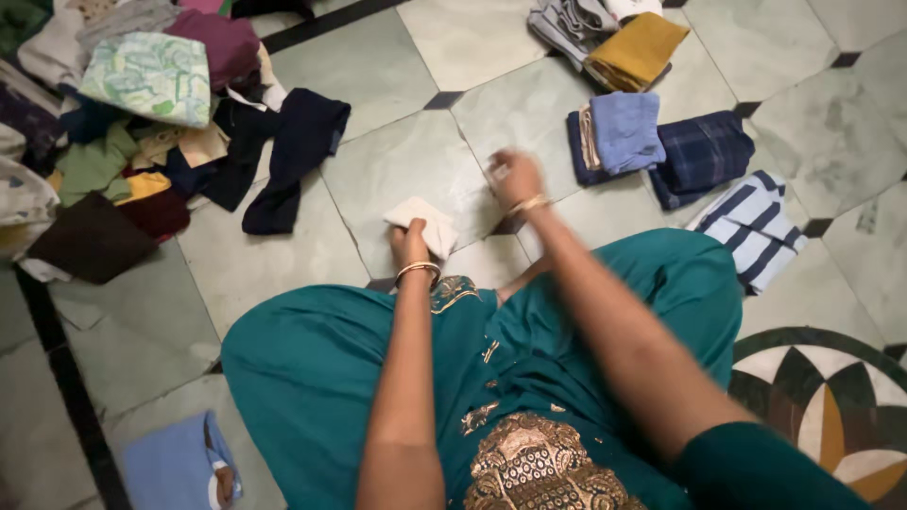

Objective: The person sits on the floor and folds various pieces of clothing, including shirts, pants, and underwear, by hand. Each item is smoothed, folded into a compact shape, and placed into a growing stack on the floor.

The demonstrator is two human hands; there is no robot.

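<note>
Left hand (408,244): fingers clamped on small folded cream cloth (423,224) on pale marble floor (283,255).
Right hand (515,178): blurred, raised at one o'clock of it; finger state unclear.

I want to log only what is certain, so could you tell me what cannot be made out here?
- Right hand: motion-blurred; its grip is unreadable.
- Cream cloth: the left hand covers one end.
- Blue cloth: cut off by the bottom edge.
- Clothes pile: runs past the left edge.
</note>
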